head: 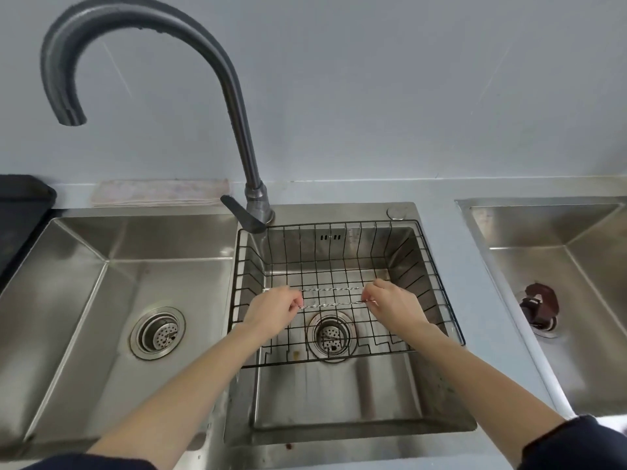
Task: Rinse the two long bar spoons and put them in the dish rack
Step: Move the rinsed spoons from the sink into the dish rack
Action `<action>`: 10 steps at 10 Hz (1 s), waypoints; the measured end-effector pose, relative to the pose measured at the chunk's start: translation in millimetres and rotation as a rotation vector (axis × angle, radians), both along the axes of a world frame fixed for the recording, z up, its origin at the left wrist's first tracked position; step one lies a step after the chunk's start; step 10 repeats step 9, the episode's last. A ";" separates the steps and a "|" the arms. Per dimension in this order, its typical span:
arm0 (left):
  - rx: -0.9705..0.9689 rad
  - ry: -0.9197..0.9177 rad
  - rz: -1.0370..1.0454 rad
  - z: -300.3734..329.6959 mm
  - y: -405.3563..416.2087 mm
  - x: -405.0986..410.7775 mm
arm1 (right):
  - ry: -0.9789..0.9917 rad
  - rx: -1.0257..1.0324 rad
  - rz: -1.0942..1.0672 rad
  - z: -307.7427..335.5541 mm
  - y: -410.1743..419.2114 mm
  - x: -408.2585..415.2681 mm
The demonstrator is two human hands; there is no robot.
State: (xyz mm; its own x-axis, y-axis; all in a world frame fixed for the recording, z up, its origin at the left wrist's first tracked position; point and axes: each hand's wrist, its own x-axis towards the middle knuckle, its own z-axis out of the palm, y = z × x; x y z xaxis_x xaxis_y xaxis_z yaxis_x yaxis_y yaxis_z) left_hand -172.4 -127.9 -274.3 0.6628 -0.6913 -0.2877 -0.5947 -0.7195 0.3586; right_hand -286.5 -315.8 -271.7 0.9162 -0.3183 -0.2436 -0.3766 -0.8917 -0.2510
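Note:
Two long silver bar spoons with twisted stems lie crosswise over the floor of the black wire dish rack, which sits in the middle sink. The farther spoon and the nearer spoon run side by side, left to right. My left hand pinches their left ends. Over at their right ends, my right hand has its fingertips closed on them. The bowls and tips are hidden by my fingers.
A dark gooseneck tap rises behind the rack, its spout over the left sink; no water runs. A third sink at the right holds a dark stopper. A folded cloth lies on the back ledge.

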 end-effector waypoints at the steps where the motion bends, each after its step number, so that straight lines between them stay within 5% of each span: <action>1: 0.034 0.033 -0.007 -11.1 -1.8 2.0 | 0.045 0.007 0.004 -8.4 -1.6 3.1; 10: 0.054 0.072 -0.010 -29.5 -3.9 6.6 | 0.196 -0.020 0.020 -21.6 0.6 11.7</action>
